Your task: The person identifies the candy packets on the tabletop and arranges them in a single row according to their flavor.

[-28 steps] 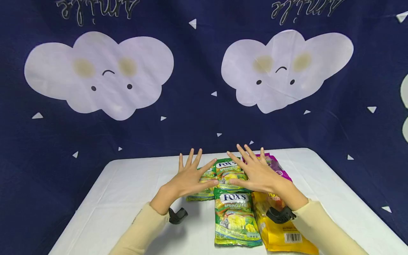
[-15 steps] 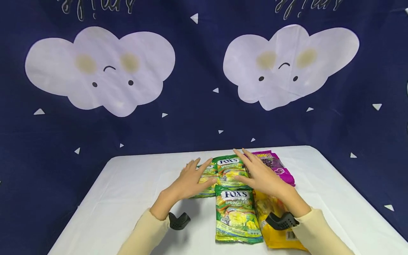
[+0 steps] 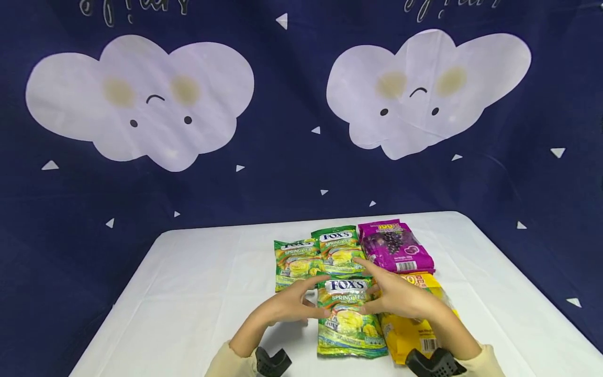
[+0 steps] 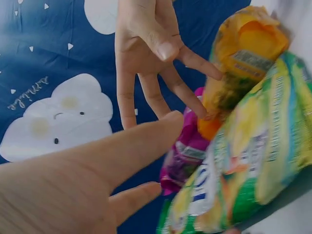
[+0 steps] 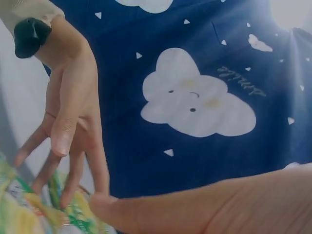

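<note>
Both hands stood spread-fingered on either side of the nearest green candy bag (image 3: 347, 319): the left hand (image 3: 291, 305) at its left edge, the right hand (image 3: 398, 297) at its right edge, equally near, gripping nothing. Its long axis ran away from the person. Farther lay two green bags (image 3: 316, 253) and a purple bag (image 3: 393, 245).

On my right wrist feed, my right hand (image 5: 209, 207) fills the lower right, one straight finger reaching left. Across from it my left hand (image 5: 70, 122) hangs down, its fingertips (image 5: 63, 200) touching a green and yellow packet (image 5: 29, 212) at the lower left. A black strap (image 5: 30, 35) sits at that wrist. Behind hangs a navy curtain (image 5: 136, 146) with a smiling white cloud (image 5: 195, 105).
</note>
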`<state>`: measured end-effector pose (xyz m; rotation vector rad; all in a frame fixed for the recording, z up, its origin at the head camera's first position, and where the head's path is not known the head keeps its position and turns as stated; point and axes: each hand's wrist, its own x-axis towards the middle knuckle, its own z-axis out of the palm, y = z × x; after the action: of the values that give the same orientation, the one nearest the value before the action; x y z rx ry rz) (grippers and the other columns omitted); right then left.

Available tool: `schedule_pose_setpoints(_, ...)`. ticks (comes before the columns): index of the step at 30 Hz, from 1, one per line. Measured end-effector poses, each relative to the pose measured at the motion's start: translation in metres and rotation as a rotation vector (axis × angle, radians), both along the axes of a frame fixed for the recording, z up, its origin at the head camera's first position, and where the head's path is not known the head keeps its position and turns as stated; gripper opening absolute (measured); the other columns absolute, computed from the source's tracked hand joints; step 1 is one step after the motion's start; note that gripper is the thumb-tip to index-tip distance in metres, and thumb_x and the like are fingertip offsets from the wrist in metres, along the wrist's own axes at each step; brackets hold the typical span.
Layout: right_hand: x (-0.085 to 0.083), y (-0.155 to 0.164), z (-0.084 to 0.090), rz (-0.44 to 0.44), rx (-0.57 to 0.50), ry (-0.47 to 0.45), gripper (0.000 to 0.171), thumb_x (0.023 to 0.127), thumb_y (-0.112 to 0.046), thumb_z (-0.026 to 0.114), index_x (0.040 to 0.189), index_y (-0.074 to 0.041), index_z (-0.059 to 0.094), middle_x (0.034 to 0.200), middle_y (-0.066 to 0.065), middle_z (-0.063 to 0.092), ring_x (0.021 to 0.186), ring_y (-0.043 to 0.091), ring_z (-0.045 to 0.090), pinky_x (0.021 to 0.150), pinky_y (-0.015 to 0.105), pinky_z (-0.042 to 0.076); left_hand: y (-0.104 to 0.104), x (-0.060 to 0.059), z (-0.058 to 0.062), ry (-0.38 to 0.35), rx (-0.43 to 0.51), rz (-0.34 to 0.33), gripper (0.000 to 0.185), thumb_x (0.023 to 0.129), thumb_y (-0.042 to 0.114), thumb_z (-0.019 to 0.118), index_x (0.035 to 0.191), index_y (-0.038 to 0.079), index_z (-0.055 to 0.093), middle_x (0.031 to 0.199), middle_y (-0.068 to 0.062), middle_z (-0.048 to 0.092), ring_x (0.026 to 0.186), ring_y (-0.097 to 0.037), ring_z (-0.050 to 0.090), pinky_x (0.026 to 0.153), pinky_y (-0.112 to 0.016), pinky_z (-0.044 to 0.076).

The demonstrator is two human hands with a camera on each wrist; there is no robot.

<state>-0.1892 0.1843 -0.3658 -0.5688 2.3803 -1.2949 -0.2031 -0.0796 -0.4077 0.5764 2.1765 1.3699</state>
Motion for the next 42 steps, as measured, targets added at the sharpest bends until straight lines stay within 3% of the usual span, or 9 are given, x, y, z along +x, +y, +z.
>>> schedule_pose_setpoints(3, 0.003, 0.003, -0.006, 0.039, -0.024, -0.051, 0.096, 0.079, -0.01, 0.08, 0.153, -0.007, 0.017, 0.135, 0.035, 0.037, 0.11, 0.049, 0.055, 0.079, 0.051, 0.055, 0.001, 0.002, -0.006, -0.097, 0.073, 0.016, 0.072, 0.085, 0.016, 0.075, 0.148, 0.024, 0.041, 0.144, -0.029, 0.031, 0.101, -0.031, 0.062, 0.069, -0.043, 0.057)
schedule_pose_setpoints(7, 0.004, 0.005, -0.013, 0.025, 0.039, -0.021, 0.094, 0.077, -0.011, 0.082, 0.15, -0.006, 0.023, 0.124, 0.027, 0.048, 0.104, 0.045, 0.059, 0.077, 0.05, 0.055, 0.002, 0.003, -0.016, -0.173, 0.149, 0.058, 0.073, 0.083, 0.008, 0.076, 0.146, 0.021, 0.043, 0.14, -0.029, 0.034, 0.093, -0.028, 0.065, 0.071, -0.044, 0.058)
schedule_pose_setpoints(13, 0.003, 0.001, -0.021, -0.04, 0.128, -0.014, 0.095, 0.072, -0.008, 0.085, 0.147, -0.002, 0.027, 0.11, 0.02, 0.057, 0.093, 0.035, 0.063, 0.078, 0.051, 0.054, 0.003, 0.001, -0.028, -0.19, 0.187, 0.085, 0.073, 0.078, 0.003, 0.078, 0.143, 0.018, 0.048, 0.135, -0.025, 0.04, 0.083, -0.025, 0.066, 0.067, -0.037, 0.057)
schedule_pose_setpoints(18, 0.004, -0.006, -0.027, -0.106, 0.299, -0.017, 0.101, 0.068, -0.017, 0.089, 0.148, -0.005, 0.029, 0.127, 0.025, 0.054, 0.103, 0.034, 0.06, 0.091, 0.058, 0.046, 0.004, 0.0, -0.032, -0.233, 0.228, 0.088, 0.075, 0.076, -0.004, 0.076, 0.143, 0.015, 0.048, 0.127, -0.021, 0.043, 0.086, -0.027, 0.067, 0.069, -0.04, 0.058)
schedule_pose_setpoints(23, 0.005, -0.01, -0.031, -0.103, 0.428, -0.016, 0.102, 0.068, -0.03, 0.088, 0.149, -0.004, 0.03, 0.133, 0.025, 0.051, 0.113, 0.037, 0.053, 0.095, 0.062, 0.04, 0.003, 0.001, -0.035, -0.261, 0.265, 0.094, 0.076, 0.075, -0.011, 0.074, 0.142, 0.01, 0.047, 0.118, -0.019, 0.045, 0.088, -0.028, 0.067, 0.071, -0.041, 0.058)
schedule_pose_setpoints(28, 0.002, -0.005, -0.033, -0.07, 0.342, -0.073, 0.097, 0.071, -0.025, 0.087, 0.147, -0.001, 0.032, 0.132, 0.025, 0.051, 0.114, 0.037, 0.052, 0.096, 0.061, 0.04, 0.002, 0.002, -0.037, -0.249, 0.264, 0.102, 0.075, 0.073, -0.013, 0.075, 0.14, 0.009, 0.048, 0.116, -0.019, 0.046, 0.09, -0.028, 0.067, 0.071, -0.04, 0.058)
schedule_pose_setpoints(35, -0.006, 0.005, -0.039, 0.005, 0.094, -0.201, 0.083, 0.074, -0.006, 0.083, 0.14, 0.004, 0.033, 0.102, 0.016, 0.058, 0.094, 0.031, 0.059, 0.086, 0.05, 0.05, -0.001, 0.0, -0.039, -0.143, 0.184, 0.106, 0.075, 0.068, -0.011, 0.08, 0.135, 0.009, 0.053, 0.116, -0.015, 0.049, 0.091, -0.026, 0.063, 0.073, -0.035, 0.055)
schedule_pose_setpoints(42, -0.01, 0.011, -0.041, -0.014, -0.092, -0.306, 0.085, 0.071, 0.004, 0.079, 0.142, 0.003, 0.032, 0.106, 0.021, 0.049, 0.093, 0.03, 0.055, 0.079, 0.042, 0.053, 0.002, -0.002, -0.043, -0.106, 0.154, 0.142, 0.073, 0.066, -0.012, 0.081, 0.13, 0.013, 0.057, 0.116, -0.012, 0.047, 0.089, -0.024, 0.055, 0.068, -0.033, 0.051)
